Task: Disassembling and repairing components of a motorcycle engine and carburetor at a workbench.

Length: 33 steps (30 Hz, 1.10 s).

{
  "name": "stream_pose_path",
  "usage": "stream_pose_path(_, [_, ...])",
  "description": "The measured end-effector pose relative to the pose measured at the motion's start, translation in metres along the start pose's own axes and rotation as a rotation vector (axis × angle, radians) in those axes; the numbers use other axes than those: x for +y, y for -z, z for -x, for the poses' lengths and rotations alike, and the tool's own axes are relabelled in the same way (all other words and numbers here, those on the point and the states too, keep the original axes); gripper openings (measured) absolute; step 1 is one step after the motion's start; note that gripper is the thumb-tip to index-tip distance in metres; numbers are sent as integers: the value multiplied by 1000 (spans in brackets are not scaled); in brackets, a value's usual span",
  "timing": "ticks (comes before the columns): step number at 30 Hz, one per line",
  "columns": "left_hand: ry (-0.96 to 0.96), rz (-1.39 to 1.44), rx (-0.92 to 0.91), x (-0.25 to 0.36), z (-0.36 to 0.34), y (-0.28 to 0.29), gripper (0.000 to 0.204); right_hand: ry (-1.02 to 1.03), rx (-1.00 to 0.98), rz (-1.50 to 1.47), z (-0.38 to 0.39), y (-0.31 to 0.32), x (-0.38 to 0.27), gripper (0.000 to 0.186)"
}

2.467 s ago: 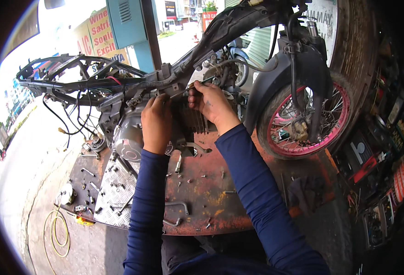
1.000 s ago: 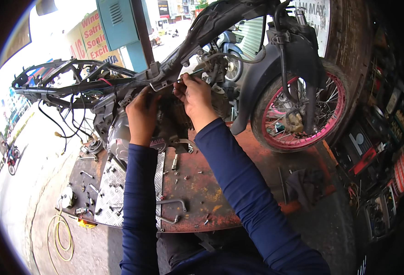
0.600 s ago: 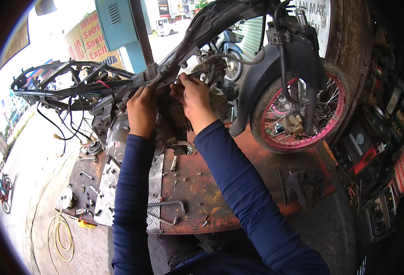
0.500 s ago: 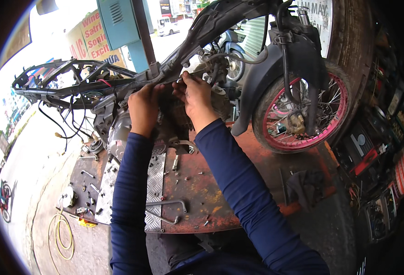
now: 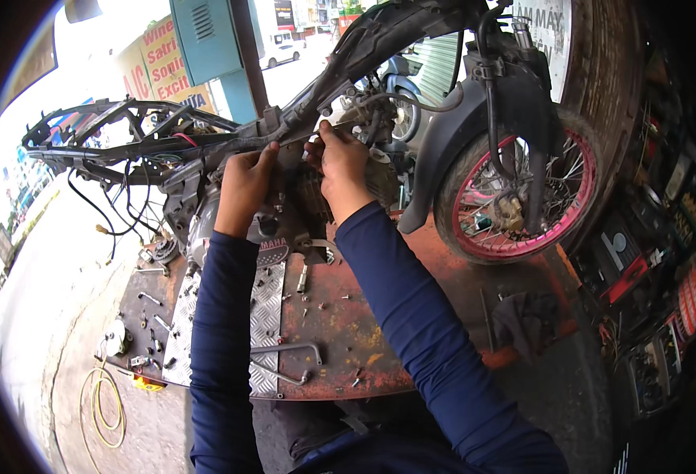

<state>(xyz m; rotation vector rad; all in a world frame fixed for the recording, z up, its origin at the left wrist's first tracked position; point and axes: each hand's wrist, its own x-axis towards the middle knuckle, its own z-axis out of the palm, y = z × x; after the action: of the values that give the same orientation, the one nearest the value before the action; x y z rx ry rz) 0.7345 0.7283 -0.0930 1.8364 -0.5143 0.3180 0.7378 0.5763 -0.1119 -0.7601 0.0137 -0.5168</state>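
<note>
My left hand point(image 5: 247, 189) is closed, thumb and fingers pinched at the lower edge of the black frame point(image 5: 285, 118) of a partly stripped motorbike. My right hand point(image 5: 340, 170) is closed just right of it, thumb raised and fingers curled round a slim piece at the frame, too small and hidden to name. Below them sits the dark engine point(image 5: 214, 221), its finned cylinder partly behind my right hand. Loose cables point(image 5: 111, 231) hang under the rear frame. The front wheel point(image 5: 522, 243), with a pink rim and black mudguard, is at the right.
A rusty stand point(image 5: 372, 316) holds a chequer plate point(image 5: 267, 308), several bolts, bent bars point(image 5: 312, 351) and a dark cloth point(image 5: 526, 324). A yellow hose point(image 5: 111, 419) lies on the ground. Tool cases point(image 5: 624, 261) crowd the right. A street with a white car point(image 5: 283, 54) shows behind.
My left hand has shifted slightly left since the earliest frame, its thumb now raised beside the frame. My right hand has moved left and a little up. A passing motorbike at far left is gone.
</note>
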Motion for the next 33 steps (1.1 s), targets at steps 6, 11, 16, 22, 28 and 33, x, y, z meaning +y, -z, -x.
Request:
stream_pose_path(6, [-774, -381, 224, -11, 2, 3, 31, -40, 68, -34, 11, -10, -2, 14])
stream_pose_path(11, [142, 402, -51, -23, -14, 7, 32, -76, -10, -20, 9, -3, -8, 14])
stream_pose_path(16, [-416, -484, 171, -25, 2, 4, 27, -49, -45, -17, 3, 2, -3, 16])
stream_pose_path(22, [-756, -507, 411, -23, 9, -7, 26, -54, 17, -21, 7, -5, -10, 18])
stream_pose_path(28, [-726, -530, 418, -12, 6, -5, 22, -59, 38, 8, 5, -5, -10, 18])
stream_pose_path(33, [-613, -506, 395, -28, -1, -11, 23, -114, -61, -113, 5, -2, -6, 13])
